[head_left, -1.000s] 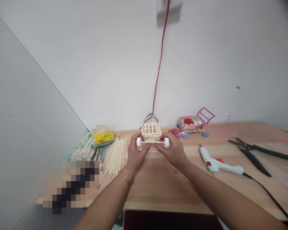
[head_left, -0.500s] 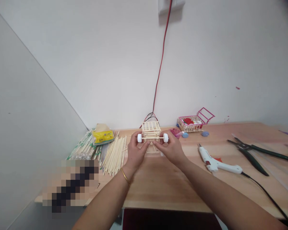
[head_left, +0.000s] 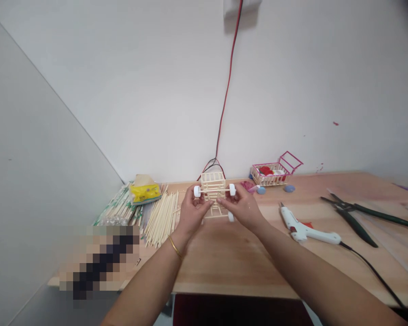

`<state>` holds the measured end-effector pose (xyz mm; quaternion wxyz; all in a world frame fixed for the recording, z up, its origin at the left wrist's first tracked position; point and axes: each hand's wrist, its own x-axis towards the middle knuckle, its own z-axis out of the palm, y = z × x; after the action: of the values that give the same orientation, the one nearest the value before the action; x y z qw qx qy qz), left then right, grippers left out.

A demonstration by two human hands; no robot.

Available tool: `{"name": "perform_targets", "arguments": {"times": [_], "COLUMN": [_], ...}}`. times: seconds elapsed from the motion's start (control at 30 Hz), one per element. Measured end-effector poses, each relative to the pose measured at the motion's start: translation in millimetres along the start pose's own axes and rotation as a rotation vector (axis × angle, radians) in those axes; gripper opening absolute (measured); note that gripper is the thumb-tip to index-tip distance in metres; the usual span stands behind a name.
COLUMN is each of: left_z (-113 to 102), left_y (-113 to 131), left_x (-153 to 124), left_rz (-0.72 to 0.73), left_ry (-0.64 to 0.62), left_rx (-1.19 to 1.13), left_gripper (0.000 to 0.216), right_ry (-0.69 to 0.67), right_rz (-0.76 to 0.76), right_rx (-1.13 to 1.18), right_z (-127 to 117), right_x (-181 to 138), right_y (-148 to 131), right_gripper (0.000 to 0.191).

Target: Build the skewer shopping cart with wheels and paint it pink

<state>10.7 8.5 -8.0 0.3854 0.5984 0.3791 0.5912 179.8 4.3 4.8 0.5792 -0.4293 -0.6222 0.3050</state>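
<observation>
Both my hands hold a small cart built from pale wooden sticks (head_left: 213, 183) above the table, tilted so its axle and slatted body face me. White wheels sit at the axle's two ends: a left wheel (head_left: 197, 191) and a right wheel (head_left: 232, 189). A lower white wheel (head_left: 230, 217) shows beneath my right hand. My left hand (head_left: 192, 210) is closed around the cart's left side, its thumb on the sticks. On the opposite side my right hand (head_left: 243, 208) grips the frame, thumb pointing inward. The fingers behind the cart are partly hidden.
Loose wooden sticks (head_left: 163, 219) and a yellow packet (head_left: 145, 193) lie at left. A pink-edged stick cart (head_left: 272, 174) stands by the wall with blue ovals (head_left: 290, 188) nearby. A white glue gun (head_left: 308, 230) with its cord and dark-handled pliers (head_left: 358, 226) lie at right.
The cart has tilted slightly in my hands, so a lower white wheel and more of the bottom frame now show. Both hands keep their hold.
</observation>
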Motion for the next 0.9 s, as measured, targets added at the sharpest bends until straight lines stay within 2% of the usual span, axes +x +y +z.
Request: {"name": "perform_targets", "arguments": {"times": [0.27, 0.4, 0.53, 0.73, 0.9], "left_z": [3, 1, -1, 3, 5], "left_y": [2, 4, 3, -1, -2], "left_x": [0, 0, -1, -8, -10], "left_rz": [0.05, 0.117, 0.198, 0.335, 0.418], "left_ry": [0.176, 0.256, 0.291, 0.246, 0.229], "left_rx": [0.067, 0.121, 0.257, 0.35, 0.407], "left_gripper": [0.046, 0.042, 0.042, 0.042, 0.043], "right_ry": [-0.034, 0.057, 0.073, 0.064, 0.045], "right_rz": [-0.003, -0.157, -0.247, -0.133, -0.156], "right_rx": [-0.028, -0.284, -0.364, -0.354, -0.315], "right_z": [1, 3, 10, 16, 15], "right_x": [-3, -8, -11, -6, -4], "right_y": [6, 11, 13, 18, 19], "right_gripper": [0.026, 0.026, 0.02, 0.022, 0.016]}}
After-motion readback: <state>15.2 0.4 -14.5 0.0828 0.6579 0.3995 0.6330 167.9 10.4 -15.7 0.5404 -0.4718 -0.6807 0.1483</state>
